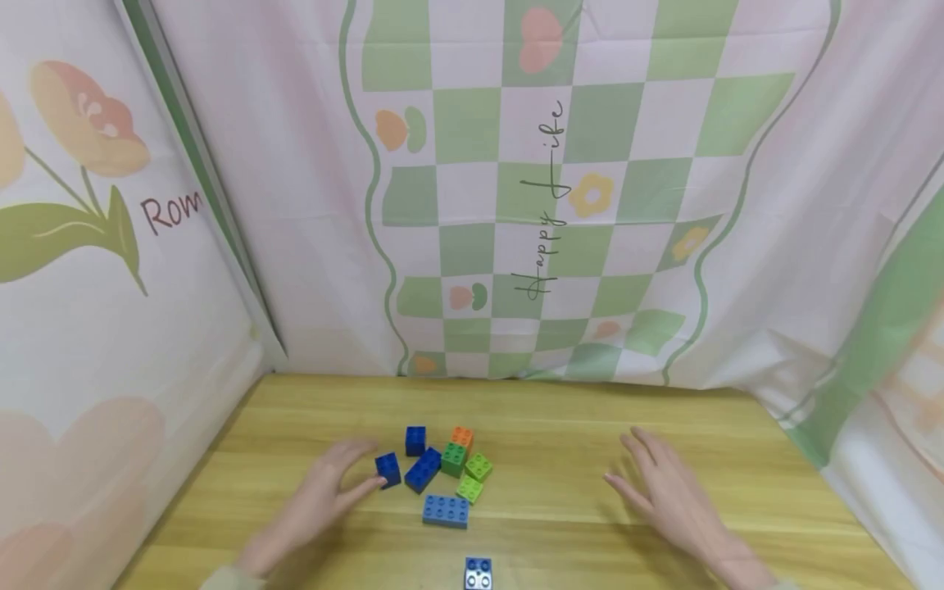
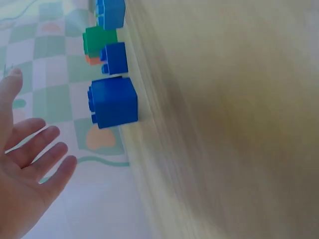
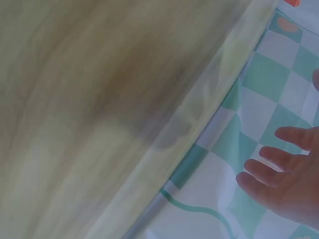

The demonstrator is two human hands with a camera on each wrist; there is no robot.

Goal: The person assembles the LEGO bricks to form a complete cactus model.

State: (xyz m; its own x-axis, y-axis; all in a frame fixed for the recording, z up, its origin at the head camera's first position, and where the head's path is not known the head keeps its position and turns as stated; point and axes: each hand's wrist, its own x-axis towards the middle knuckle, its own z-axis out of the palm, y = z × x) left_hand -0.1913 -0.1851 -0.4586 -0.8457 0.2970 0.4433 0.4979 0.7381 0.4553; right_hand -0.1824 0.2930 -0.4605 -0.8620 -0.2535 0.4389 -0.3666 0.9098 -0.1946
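Observation:
My left hand [image 1: 313,498] is beside a small dark blue toy brick [image 1: 388,469], thumb tip at its near edge in the head view. In the left wrist view, that hand's fingers [image 2: 37,149] are spread and a gap separates them from the dark blue brick [image 2: 114,102]. Right of it lie another small dark blue brick [image 1: 416,440], a longer dark blue one [image 1: 424,470], a green brick [image 1: 453,459], an orange brick [image 1: 462,437] and two lime bricks [image 1: 478,466]. Over the table's right side, my right hand [image 1: 671,496] holds nothing, its fingers [image 3: 269,174] extended.
A lighter blue long brick [image 1: 446,511] lies nearer me than the cluster. At the bottom edge of the head view is a small blue-grey brick [image 1: 478,572]. The wooden table [image 1: 546,459] meets a checkered curtain [image 1: 538,188] behind and a flowered curtain [image 1: 81,328] at left.

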